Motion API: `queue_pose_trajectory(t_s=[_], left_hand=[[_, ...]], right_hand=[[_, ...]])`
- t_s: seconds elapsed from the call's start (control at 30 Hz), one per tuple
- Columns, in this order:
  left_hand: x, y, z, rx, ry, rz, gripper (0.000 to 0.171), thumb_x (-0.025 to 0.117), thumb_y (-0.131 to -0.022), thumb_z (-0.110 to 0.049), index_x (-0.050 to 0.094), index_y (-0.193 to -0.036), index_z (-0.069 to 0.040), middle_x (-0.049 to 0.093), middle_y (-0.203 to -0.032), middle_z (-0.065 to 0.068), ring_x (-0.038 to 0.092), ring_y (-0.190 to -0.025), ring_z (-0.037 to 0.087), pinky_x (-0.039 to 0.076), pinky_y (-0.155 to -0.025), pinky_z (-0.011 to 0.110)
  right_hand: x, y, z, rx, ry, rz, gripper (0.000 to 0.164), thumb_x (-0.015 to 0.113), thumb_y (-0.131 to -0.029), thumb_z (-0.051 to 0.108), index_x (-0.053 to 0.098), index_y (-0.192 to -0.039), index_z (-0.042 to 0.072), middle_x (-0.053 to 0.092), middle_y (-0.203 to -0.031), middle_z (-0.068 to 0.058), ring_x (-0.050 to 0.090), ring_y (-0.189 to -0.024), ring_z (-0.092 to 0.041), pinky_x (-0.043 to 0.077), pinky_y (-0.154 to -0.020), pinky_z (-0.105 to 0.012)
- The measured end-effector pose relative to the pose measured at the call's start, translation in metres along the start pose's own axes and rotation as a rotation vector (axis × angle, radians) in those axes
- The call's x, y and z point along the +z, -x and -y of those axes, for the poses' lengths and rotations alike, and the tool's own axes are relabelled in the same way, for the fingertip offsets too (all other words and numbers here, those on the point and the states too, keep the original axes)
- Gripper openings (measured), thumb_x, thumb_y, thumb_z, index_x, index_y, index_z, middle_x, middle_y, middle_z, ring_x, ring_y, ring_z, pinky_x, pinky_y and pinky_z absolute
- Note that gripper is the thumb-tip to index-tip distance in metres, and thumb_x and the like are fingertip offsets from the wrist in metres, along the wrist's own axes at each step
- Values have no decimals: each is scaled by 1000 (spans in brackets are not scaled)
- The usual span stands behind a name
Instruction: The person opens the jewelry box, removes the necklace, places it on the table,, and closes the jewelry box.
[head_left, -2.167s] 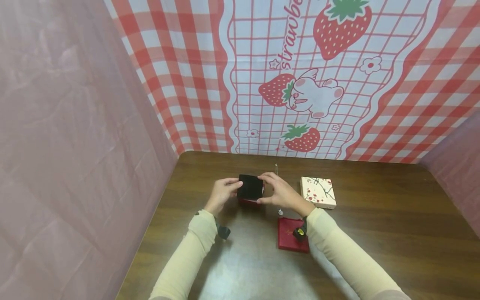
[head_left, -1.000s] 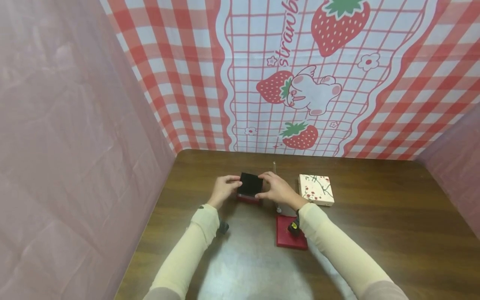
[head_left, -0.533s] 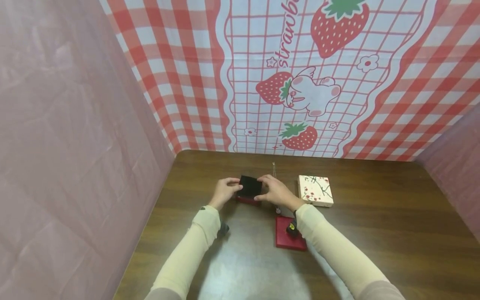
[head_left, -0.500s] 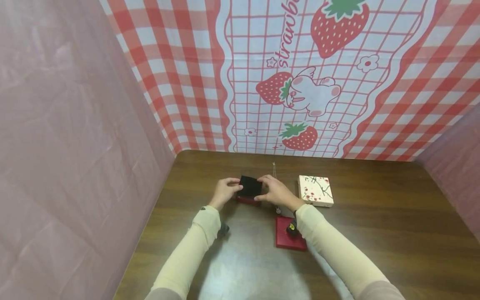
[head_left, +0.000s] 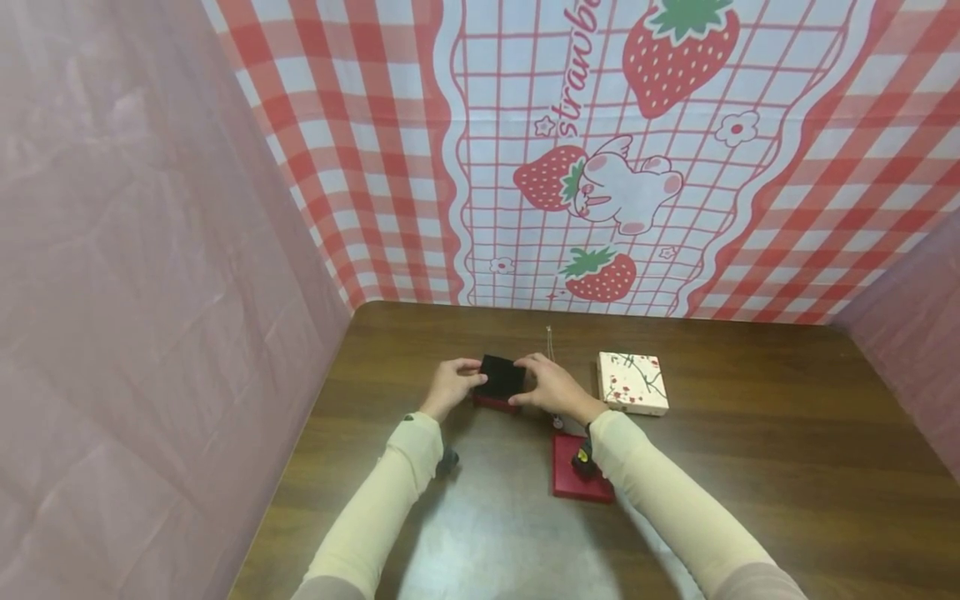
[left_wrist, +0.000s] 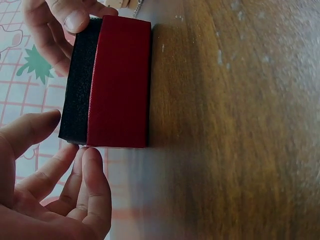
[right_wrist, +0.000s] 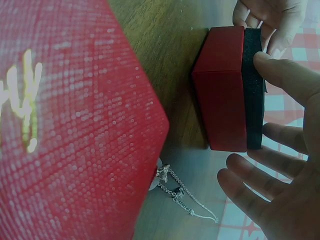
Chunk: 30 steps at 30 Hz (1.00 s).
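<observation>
A black foam-like insert pad (head_left: 502,377) sits partly down in a small red box (left_wrist: 121,82), its dark edge standing above the rim. My left hand (head_left: 447,386) pinches the insert's left side, thumb toward the near corner, with other fingertips at the box's side in the left wrist view. From the right, my right hand (head_left: 553,387) holds the opposite side; its thumb presses the insert's edge in the right wrist view, other fingers spread along it. Just right of the box lies a silver chain necklace (right_wrist: 187,196) with a round pendant, partly behind my right hand.
A red lid (head_left: 573,483) with gold lettering lies on the wooden table (head_left: 765,467) below my right wrist. Farther right is a cream box (head_left: 632,383) with a floral branch print. A strawberry-patterned cloth (head_left: 600,183) hangs behind the table.
The insert has tilted and sunk lower at its near side; the pale gap seen above the red box's front is now covered. Both hands stay at its sides, with slight shifts.
</observation>
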<state>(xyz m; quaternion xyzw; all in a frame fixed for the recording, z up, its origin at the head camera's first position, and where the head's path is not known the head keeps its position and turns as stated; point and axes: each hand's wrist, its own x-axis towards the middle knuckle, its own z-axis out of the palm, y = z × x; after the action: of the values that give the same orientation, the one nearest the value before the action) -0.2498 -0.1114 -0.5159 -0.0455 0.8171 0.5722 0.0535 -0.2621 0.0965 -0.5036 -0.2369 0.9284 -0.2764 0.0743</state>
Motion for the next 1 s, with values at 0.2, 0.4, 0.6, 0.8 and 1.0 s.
queue_pose_trajectory(t_s=[0.2, 0.4, 0.6, 0.8, 1.0], left_hand=[[1, 0, 0, 4, -33, 10, 36, 72, -85, -7, 65, -119, 4, 70, -113, 21, 68, -104, 32, 58, -81, 34], [1, 0, 1, 28, -100, -2, 42, 74, -83, -8, 63, -124, -4, 71, -109, 20, 66, -103, 33, 56, -84, 40], [0, 0, 0, 114, -188, 15, 36, 73, -83, -7, 68, -119, -6, 71, -111, 18, 67, -105, 32, 51, -94, 46], [1, 0, -1, 145, -306, 37, 34, 74, -83, -11, 69, -117, -8, 72, -111, 17, 67, -104, 31, 49, -96, 48], [3, 0, 2, 134, -412, 69, 36, 76, -82, -16, 70, -118, -12, 70, -112, 15, 62, -110, 33, 46, -99, 50]], right_hand=[[0, -1, 0, 10, 8, 5, 73, 83, -74, 35, 55, -132, 2, 56, -131, -17, 56, -119, -35, 46, -103, -50], [0, -2, 0, 18, 22, 12, 73, 83, -73, 34, 55, -133, 2, 56, -128, -17, 58, -114, -34, 48, -100, -51], [1, -2, 2, 31, 25, 13, 70, 81, -76, 37, 56, -132, 2, 54, -127, -17, 60, -104, -29, 51, -94, -49], [3, -2, 2, 24, 36, 0, 58, 76, -82, 32, 59, -128, 2, 55, -121, -17, 59, -93, -24, 52, -86, -45], [7, -5, 0, 11, 53, -13, 52, 77, -81, 28, 62, -123, 1, 56, -116, -15, 60, -87, -21, 53, -83, -41]])
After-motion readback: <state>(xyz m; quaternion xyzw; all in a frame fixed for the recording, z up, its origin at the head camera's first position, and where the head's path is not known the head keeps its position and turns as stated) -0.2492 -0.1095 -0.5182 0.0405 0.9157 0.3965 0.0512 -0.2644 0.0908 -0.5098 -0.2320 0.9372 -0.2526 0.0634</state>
